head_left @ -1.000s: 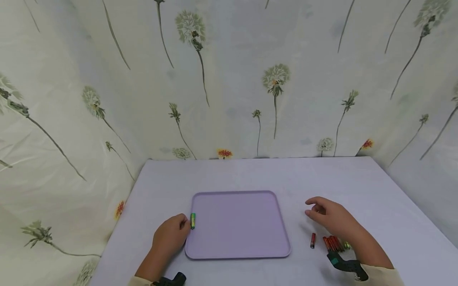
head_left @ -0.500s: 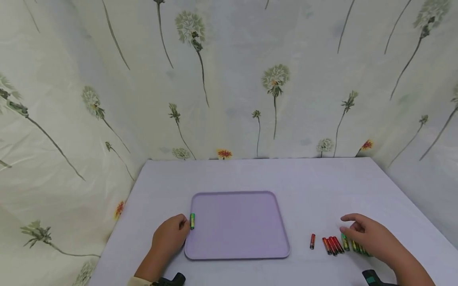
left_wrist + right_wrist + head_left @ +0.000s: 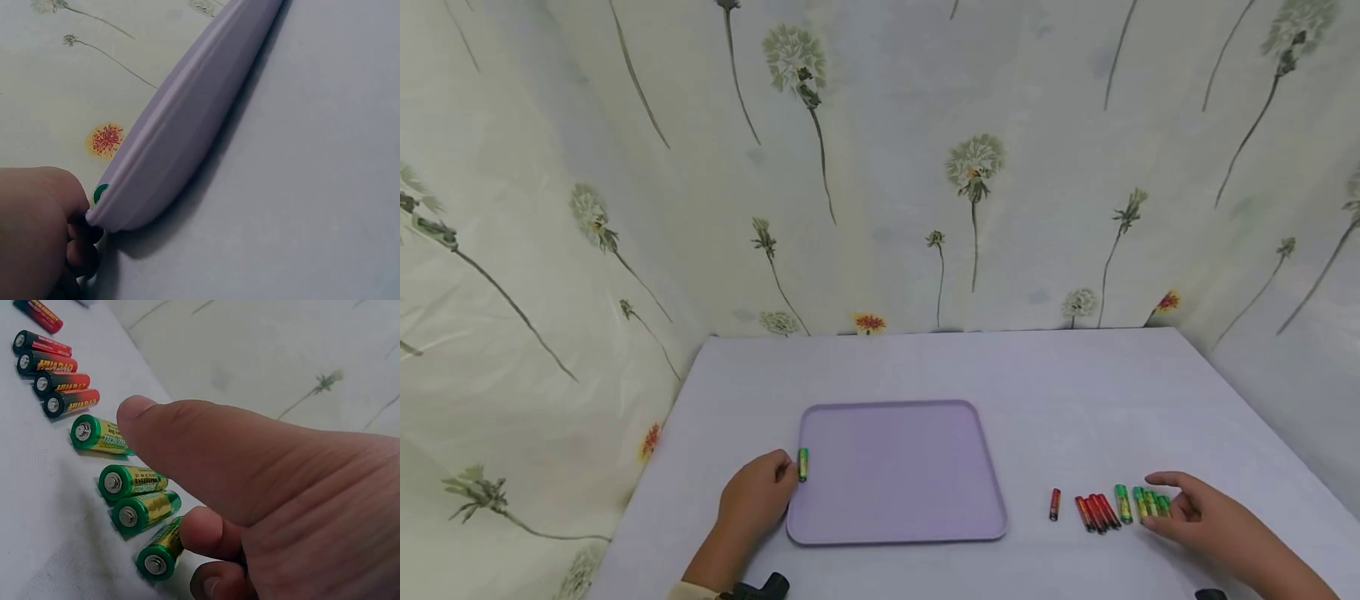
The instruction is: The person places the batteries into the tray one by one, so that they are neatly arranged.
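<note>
My left hand [image 3: 756, 496] holds the left rim of a shallow lilac tray [image 3: 895, 475], its fingers curled at the edge; the left wrist view shows the fingertips right at the tray corner [image 3: 150, 162]. Just inside that rim lies a green battery [image 3: 803, 465]. Over on the right, my right hand [image 3: 1217, 521] is beside a row of green batteries [image 3: 1151, 502], thumb and forefinger spread apart. From the right wrist, the thumb overlaps one green battery [image 3: 100, 433], and the lower fingertips come up to the end battery [image 3: 161, 553]. Nothing is gripped there.
Left of the green batteries, several red-and-black batteries [image 3: 1097, 513] lie side by side. Another red battery [image 3: 1055, 505] lies apart, nearer the tray. A white cloth covers the table [image 3: 925, 367], and flower-patterned sheeting [image 3: 880, 167] hangs behind and at both sides.
My right hand has moved right and toward me, from beyond the red batteries to the green ones, uncovering the row. My left hand stays at the tray.
</note>
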A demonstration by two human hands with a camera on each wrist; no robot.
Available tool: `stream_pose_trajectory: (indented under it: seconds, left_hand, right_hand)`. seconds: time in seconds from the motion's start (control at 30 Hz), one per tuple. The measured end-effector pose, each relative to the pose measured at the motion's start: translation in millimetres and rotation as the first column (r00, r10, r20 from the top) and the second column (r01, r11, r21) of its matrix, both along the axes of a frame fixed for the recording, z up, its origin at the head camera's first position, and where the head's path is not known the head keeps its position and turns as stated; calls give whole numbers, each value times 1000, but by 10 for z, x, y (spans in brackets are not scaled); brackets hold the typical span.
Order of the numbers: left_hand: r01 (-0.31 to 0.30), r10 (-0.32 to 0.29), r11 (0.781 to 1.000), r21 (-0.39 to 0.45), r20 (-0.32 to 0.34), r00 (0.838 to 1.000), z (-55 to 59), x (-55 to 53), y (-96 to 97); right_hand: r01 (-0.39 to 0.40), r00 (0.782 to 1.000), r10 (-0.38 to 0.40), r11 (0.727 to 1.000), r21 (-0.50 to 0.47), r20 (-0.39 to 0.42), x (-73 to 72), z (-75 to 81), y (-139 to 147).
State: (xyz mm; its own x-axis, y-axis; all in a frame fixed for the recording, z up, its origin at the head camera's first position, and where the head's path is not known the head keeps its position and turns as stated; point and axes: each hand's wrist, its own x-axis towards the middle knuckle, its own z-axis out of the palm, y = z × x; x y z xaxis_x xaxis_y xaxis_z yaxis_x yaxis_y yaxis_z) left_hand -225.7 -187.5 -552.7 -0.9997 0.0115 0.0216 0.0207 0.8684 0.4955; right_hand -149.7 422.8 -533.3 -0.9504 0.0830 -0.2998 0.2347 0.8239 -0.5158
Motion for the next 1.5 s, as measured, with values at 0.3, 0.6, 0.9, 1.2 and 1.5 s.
stream_pose_trajectory:
  seconds: [0.3, 0.6, 0.9, 1.2, 1.5]
  left_hand:
    - [1, -1, 1000, 0, -21, 1000, -22, -13, -4]
    - [-9, 9, 1000, -4, -25, 1000, -15, 12, -13]
    - [0, 0, 1000, 1, -4, 1000, 4, 26, -15]
    - [5, -5, 1000, 2, -7, 1000, -3, 4, -5]
    - [-2, 2, 1000, -6, -6, 1000, -17, -6, 3]
  right_hand:
    - [13, 999, -14, 1000, 14, 40, 140, -62, 136]
    - [-7, 995, 6, 1000, 11, 96, 141, -89, 168]
    - [14, 996, -15, 1000, 7, 88, 137, -91, 132]
    - [-18, 1000, 18, 998, 55, 7, 142, -70, 126]
    - [15, 1000, -13, 997, 77, -21, 49, 76, 56]
